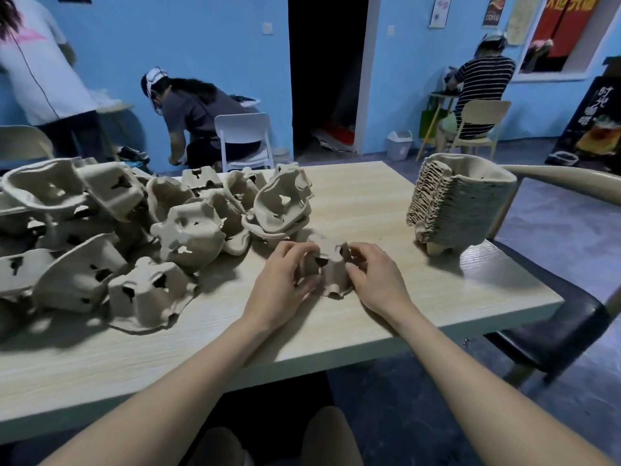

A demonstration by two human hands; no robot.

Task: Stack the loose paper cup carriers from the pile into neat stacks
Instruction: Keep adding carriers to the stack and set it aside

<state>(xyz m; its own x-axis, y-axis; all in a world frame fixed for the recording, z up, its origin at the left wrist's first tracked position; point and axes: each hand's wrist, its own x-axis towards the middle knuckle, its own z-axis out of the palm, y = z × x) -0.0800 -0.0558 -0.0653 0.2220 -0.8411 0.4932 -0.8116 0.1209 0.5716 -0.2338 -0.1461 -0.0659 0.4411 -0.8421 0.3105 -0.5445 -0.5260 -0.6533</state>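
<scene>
Head view of a light wood-grain tabletop (369, 203). Far left to centre: a loose pile of paper cup carriers (100, 237), moulded grey-brown pulp, lying tilted, inverted and overlapping, with a few partly nested at the pile's right edge (280, 210). Centre: one single carrier (327, 267), inverted with its cup wells upward, resting on the tabletop just right of the pile. The left hand (282, 280) reaches in with the forearm stretched forward, fingers curled over the carrier's left side and thumb against its near wall. The right hand (378, 277) mirrors it, fingers curled over the right side, thumb pressing the near wall; both hands grip the same carrier between them. Right: a tall neat stack of nested carriers (460, 210) standing near the tabletop's right corner, well apart from the held carrier. Background: blue walls, three other people, a white chair (245, 139). On the far right a dark standing sign (594, 112) bears the characters "时光咖啡"; a small wall poster (492, 10) shows blurred lettering that cannot be read with certainty.
</scene>
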